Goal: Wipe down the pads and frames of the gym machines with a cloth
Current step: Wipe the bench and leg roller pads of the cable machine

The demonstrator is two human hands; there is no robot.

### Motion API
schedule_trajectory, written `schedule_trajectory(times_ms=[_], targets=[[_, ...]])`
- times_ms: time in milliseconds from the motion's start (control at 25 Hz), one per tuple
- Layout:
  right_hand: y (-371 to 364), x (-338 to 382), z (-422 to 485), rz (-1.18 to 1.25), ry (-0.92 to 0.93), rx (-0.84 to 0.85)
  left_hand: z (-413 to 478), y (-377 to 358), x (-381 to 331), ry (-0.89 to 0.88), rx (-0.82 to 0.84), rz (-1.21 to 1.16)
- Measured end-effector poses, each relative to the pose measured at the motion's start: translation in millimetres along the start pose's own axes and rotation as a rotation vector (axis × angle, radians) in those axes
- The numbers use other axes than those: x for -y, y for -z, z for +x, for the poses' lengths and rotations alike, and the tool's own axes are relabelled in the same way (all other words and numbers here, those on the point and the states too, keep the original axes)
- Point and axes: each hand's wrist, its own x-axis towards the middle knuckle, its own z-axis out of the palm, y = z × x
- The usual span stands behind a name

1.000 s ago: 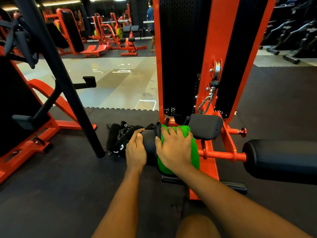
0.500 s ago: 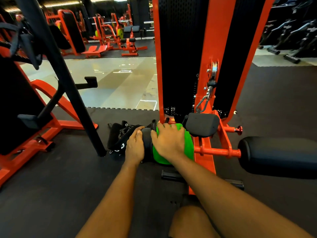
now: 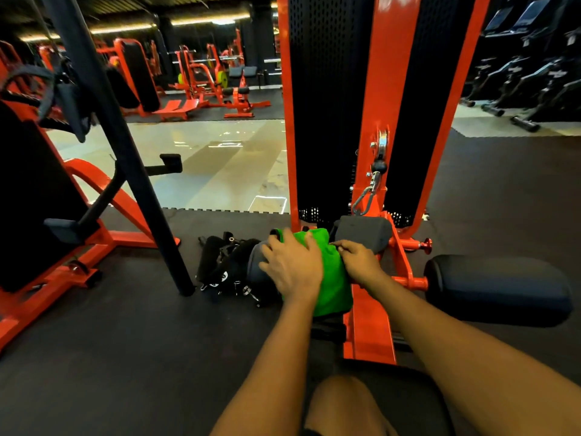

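- Knee (image 3: 342, 404) sits nearest, bare, with both forearms reaching forward over the dark floor mat (image 3: 125, 357).
- Left hand (image 3: 292, 267) lies spread, fingers fairly straight, pressing the green cloth (image 3: 333, 278) down onto the left roller pad (image 3: 255, 269); it clenches nothing.
- Right hand (image 3: 358, 262) is just beside it, fingers curled, apparently pinching the cloth's inner edge where the roller meets the orange frame (image 3: 371, 325).
- The cloth drapes over the roller's inner half. The roller's long axis runs left to right across the view, so its uncovered grey end lies to the left of both hands, nearer the left hand. I judge the coming stroke runs that way, along the axis.
- A heap of black straps (image 3: 223, 265) lies on the mat, touching or just beside that bare end, and could catch the cloth. A black post (image 3: 125, 158) stands further left, apart.
- Right roller pad (image 3: 496, 289) sticks out on the other side of the frame, uncovered, nearer the right hand.
- Small pad (image 3: 361, 234) sits just beyond the hands, with a carabiner (image 3: 364, 199) hanging above it on the upright.
- Far machines (image 3: 201, 86) stand well beyond, across the shiny floor (image 3: 220, 158).
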Motion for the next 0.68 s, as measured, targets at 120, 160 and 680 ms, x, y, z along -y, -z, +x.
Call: schedule_trajectory(times_ms=[120,160,680], targets=[[-1.9,-19.4,3.7,-0.061,0.126,-0.006,-1.1,-26.6,-13.9,0.038,0.072,0.077],[-3.8,-23.5,3.5,-0.06,0.158,-0.03,1.7,-30.3,-9.9,-0.01,0.019,0.066],[2.1,-17.4,10.9,-0.129,0.21,-0.091,53.9,-1.6,58.1,-0.288,0.171,0.163]])
